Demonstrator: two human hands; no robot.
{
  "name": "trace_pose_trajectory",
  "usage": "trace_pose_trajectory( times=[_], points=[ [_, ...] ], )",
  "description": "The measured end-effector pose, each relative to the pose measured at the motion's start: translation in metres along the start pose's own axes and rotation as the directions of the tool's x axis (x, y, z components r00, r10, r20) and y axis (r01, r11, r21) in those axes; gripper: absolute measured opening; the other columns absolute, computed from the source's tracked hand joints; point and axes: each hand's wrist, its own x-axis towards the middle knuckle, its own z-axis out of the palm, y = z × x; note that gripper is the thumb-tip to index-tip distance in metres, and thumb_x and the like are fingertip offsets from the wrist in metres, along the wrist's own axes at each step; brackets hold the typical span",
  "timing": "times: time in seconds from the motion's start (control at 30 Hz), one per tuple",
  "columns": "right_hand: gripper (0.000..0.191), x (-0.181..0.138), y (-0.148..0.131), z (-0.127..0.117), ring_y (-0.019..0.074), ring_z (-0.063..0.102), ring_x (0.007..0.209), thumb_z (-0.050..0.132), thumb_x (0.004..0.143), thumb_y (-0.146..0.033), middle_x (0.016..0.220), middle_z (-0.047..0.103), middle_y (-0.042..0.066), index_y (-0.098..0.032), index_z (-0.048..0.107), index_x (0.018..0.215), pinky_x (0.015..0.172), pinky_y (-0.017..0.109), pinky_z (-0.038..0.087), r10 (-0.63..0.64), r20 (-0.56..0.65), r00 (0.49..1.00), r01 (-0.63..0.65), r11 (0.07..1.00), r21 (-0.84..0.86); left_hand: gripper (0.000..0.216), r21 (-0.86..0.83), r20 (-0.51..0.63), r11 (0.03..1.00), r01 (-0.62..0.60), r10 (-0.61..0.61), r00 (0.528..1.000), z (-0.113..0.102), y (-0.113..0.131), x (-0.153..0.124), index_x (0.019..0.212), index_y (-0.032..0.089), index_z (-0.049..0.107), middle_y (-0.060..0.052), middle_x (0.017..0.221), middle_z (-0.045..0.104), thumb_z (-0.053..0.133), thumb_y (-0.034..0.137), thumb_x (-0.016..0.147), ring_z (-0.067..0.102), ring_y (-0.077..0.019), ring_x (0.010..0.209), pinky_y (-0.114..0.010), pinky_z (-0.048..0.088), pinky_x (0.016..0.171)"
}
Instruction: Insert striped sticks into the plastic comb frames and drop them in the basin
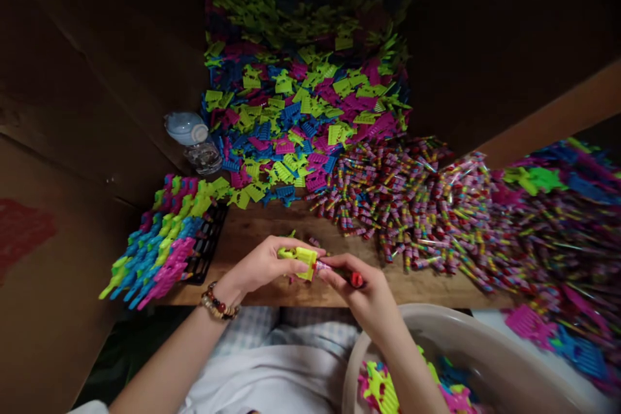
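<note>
Head view: no readable writing on green piece (305, 261).

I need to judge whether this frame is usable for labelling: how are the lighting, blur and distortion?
Head view: light falls mainly on the wooden table and both hands, left hand and right hand; the cardboard walls sit in deep shadow; the pile of sticks smears toward the right edge; straight edges bow, wide-angle style; glare top right.

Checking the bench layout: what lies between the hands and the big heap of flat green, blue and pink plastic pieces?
In the head view, mostly bare wooden tabletop separates the hands' yellow-green piece from the heap; only a few stray bits lie there.
</note>
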Motion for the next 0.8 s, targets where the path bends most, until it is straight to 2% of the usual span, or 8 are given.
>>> trace_pose_trajectory(
  times=[0.17, 0.27, 0.33, 0.4, 0.5, 0.57, 0.73, 0.8],
  points=[
    [0.019, 0.008, 0.014, -0.003, 0.0146, 0.061, 0.063, 0.066, 0.075, -0.034, 0.073, 0.07, 0.003, -0.015, 0.067, 0.079, 0.057, 0.023, 0.045, 0.118, 0.099, 0.988, -0.137, 0.967, 0.214, 0.039, 0.073, 0.024, 0.997, -0.004, 0.002, 1.0, 0.002, 0.003, 0.0, 0.112, 0.014, 0.064, -0.011, 0.106, 0.069, 0.064, 0.029, 0.077, 0.065, -0.0212, 0.087, -0.029, 0.052, 0.074],
    [0.026, 0.012, 0.028, 0.007, 0.0149, 0.06, 0.059, 0.063, 0.077, -0.039, 0.067, 0.068, 0.003, -0.014, 0.066, 0.081, 0.053, 0.023, 0.045, 0.186, 0.128, 0.974, -0.211, 0.951, 0.225, 0.036, 0.404, -0.1, 0.914, -0.044, 0.092, 0.991, -0.007, 0.004, 0.016, 0.114, 0.015, 0.062, -0.01, 0.104, 0.07, 0.053, 0.035, 0.085, 0.066, -0.0194, 0.083, -0.028, 0.052, 0.069],
    [0.025, 0.013, 0.034, 0.018, 0.0155, 0.06, 0.059, 0.058, 0.081, -0.038, 0.064, 0.067, 0.003, -0.014, 0.067, 0.08, 0.054, 0.023, 0.045, 0.14, 0.084, 0.987, -0.144, 0.988, 0.046, 0.034, 0.695, -0.263, 0.719, -0.018, 0.277, 0.924, -0.02, 0.003, 0.035, 0.114, 0.017, 0.061, -0.01, 0.103, 0.07, 0.046, 0.035, 0.089, 0.065, -0.0198, 0.086, -0.031, 0.051, 0.077],
    [0.019, 0.011, 0.036, 0.029, 0.0163, 0.061, 0.061, 0.055, 0.083, -0.031, 0.071, 0.067, 0.005, -0.016, 0.068, 0.082, 0.055, 0.024, 0.044, 0.057, 0.009, 0.998, -0.052, 0.963, -0.266, 0.033, 0.817, -0.33, 0.576, 0.042, 0.406, 0.852, -0.036, 0.002, 0.058, 0.119, 0.017, 0.057, -0.012, 0.116, 0.064, 0.044, 0.029, 0.09, 0.059, -0.023, 0.104, -0.039, 0.043, 0.094],
    [0.016, 0.005, 0.035, 0.038, 0.0162, 0.062, 0.061, 0.054, 0.082, -0.022, 0.093, 0.063, 0.008, -0.021, 0.067, 0.092, 0.05, 0.023, 0.043, 0.002, -0.064, 0.998, -0.044, 0.749, -0.661, 0.035, 0.885, -0.296, 0.462, 0.064, 0.45, 0.843, -0.055, -0.002, 0.083, 0.119, 0.015, 0.056, -0.014, 0.131, 0.054, 0.053, 0.02, 0.084, 0.042, -0.0269, 0.125, -0.046, 0.024, 0.108],
    [0.021, 0.001, 0.037, 0.039, 0.0166, 0.063, 0.06, 0.053, 0.083, -0.024, 0.1, 0.058, 0.009, -0.021, 0.063, 0.101, 0.048, 0.024, 0.043, 0.009, -0.07, 0.998, -0.057, 0.676, -0.734, 0.034, 0.915, -0.262, 0.396, 0.073, 0.448, 0.855, -0.061, -0.008, 0.086, 0.117, 0.014, 0.058, -0.014, 0.132, 0.053, 0.054, 0.02, 0.084, 0.036, -0.0267, 0.129, -0.046, 0.019, 0.11],
    [0.035, -0.003, 0.046, 0.025, 0.0303, 0.066, 0.088, 0.044, 0.089, -0.036, 0.11, 0.055, 0.017, -0.018, 0.05, 0.119, 0.068, 0.038, 0.054, -0.004, -0.107, 0.994, -0.055, 0.834, -0.549, 0.043, 0.962, -0.166, 0.27, 0.028, 0.504, 0.848, -0.056, -0.019, 0.068, 0.124, 0.016, 0.052, -0.013, 0.129, 0.055, 0.056, 0.024, 0.082, 0.04, -0.0271, 0.126, -0.048, 0.023, 0.11],
    [0.03, 0.001, 0.041, 0.012, 0.032, 0.06, 0.105, 0.045, 0.09, -0.032, 0.116, 0.055, 0.014, -0.026, 0.051, 0.119, 0.078, 0.041, 0.053, -0.023, -0.121, 0.992, -0.029, 0.911, -0.411, 0.044, 0.978, -0.131, 0.209, 0.019, 0.536, 0.834, -0.053, -0.011, 0.08, 0.12, 0.019, 0.055, -0.013, 0.126, 0.057, 0.062, 0.031, 0.079, 0.043, -0.0307, 0.123, -0.052, 0.027, 0.107]
  ],
)
